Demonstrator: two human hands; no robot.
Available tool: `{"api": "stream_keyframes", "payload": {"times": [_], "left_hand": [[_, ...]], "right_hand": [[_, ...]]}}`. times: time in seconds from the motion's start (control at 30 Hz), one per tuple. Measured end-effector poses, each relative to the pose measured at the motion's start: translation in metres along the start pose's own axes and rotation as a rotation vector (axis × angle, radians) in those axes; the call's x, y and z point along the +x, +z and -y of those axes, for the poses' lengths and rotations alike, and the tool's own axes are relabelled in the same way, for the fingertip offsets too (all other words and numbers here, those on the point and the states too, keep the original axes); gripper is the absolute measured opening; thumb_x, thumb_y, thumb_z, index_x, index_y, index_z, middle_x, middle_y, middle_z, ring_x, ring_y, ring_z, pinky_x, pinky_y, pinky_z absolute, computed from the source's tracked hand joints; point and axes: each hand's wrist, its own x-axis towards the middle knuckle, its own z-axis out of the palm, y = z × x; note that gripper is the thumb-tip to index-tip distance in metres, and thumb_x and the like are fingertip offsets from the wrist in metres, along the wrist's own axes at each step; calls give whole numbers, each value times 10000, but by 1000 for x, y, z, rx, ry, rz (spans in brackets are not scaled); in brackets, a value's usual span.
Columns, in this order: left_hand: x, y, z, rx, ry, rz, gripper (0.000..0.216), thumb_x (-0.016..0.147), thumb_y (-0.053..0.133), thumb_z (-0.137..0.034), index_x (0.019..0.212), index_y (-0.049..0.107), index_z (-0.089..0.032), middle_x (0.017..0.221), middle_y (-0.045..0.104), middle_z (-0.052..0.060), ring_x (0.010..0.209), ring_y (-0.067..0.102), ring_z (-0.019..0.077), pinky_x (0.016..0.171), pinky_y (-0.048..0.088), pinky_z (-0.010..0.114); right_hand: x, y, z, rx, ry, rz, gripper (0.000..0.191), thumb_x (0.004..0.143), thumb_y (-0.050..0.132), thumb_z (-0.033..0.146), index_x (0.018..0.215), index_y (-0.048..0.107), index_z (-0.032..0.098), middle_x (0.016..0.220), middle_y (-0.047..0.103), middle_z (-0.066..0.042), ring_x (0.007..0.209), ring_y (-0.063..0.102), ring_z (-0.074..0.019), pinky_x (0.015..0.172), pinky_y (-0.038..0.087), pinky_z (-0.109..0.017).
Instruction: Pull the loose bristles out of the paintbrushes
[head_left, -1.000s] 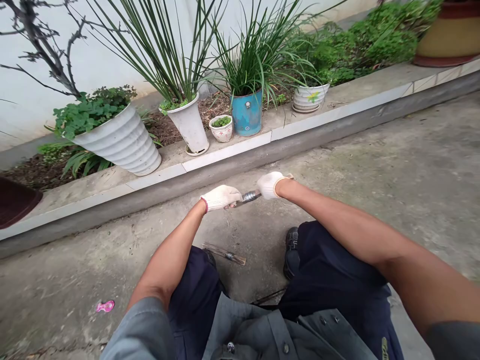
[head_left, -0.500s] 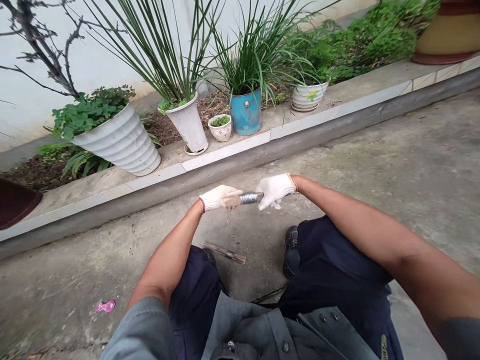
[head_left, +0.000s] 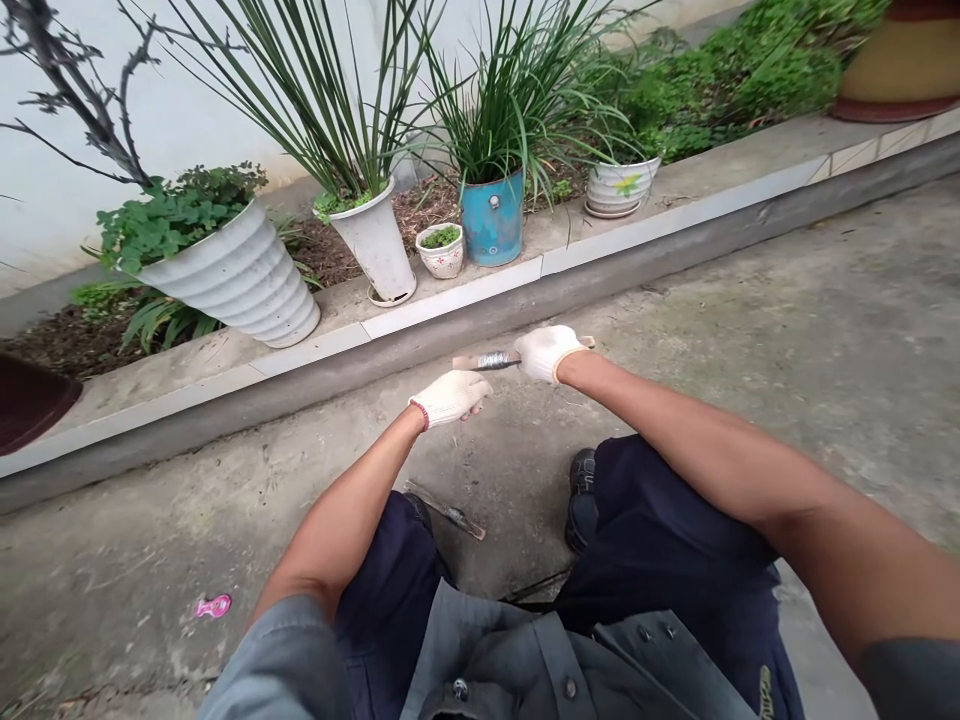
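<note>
Across the whole lower view runs a concrete ground (head_left: 750,330), with a long raised ledge (head_left: 675,215) along its far side. On the ledge stand a ribbed white pot (head_left: 232,280) that leans to one side, a tall white pot (head_left: 379,245), a blue pot (head_left: 493,220), a low patterned pot (head_left: 621,187) and a small white bowl pot (head_left: 441,255) between the tall pot and the blue one.

The person sits facing the ledge, knees apart, both hands in white knit gloves. The right hand (head_left: 546,352) is closed around a wire-wrapped stick (head_left: 487,361), gripping it near one end; the wrapped part and the bare tip stick out to the left of the fist, roughly level. The left hand (head_left: 448,397) sits just below and left of that tip, apart from it, its fingers loosely curled; whether it pinches anything thin cannot be told.

On the ground between the knees, below the left hand, lies a slim hand tool (head_left: 450,513), partly hidden by the left leg. Well off to the left lies a small pink scrap (head_left: 212,605).
</note>
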Motion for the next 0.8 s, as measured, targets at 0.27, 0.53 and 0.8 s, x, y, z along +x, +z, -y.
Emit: {"api": "stream_keyframes", "payload": {"times": [0.27, 0.53, 0.8], "left_hand": [[-9, -7, -2, 209, 106, 75, 238, 906, 543, -326, 763, 679, -193, 655, 666, -8, 546, 560, 126, 536, 398, 233], [-6, -19, 10, -352, 142, 76, 382, 951, 590, -505, 939, 681, -134, 755, 704, 59, 595, 638, 131, 589, 508, 241], [-7, -8, 1, -212, 79, 50, 278, 959, 523, -365, 966, 694, -146, 742, 692, 26, 542, 608, 103, 555, 495, 216]], "right_hand": [[-31, 10, 5, 55, -381, 420, 311, 648, 780, 303, 905, 794, 130, 796, 754, -130, 794, 722, -273, 697, 521, -339], [-38, -13, -19, 549, -397, 300, 400, 788, 692, 557, 875, 701, 167, 669, 700, -33, 580, 614, -132, 555, 421, -223], [-3, -16, -24, 272, -48, -100, 411, 855, 607, 538, 1025, 756, 195, 953, 764, -124, 855, 702, -249, 687, 459, -284]]}}
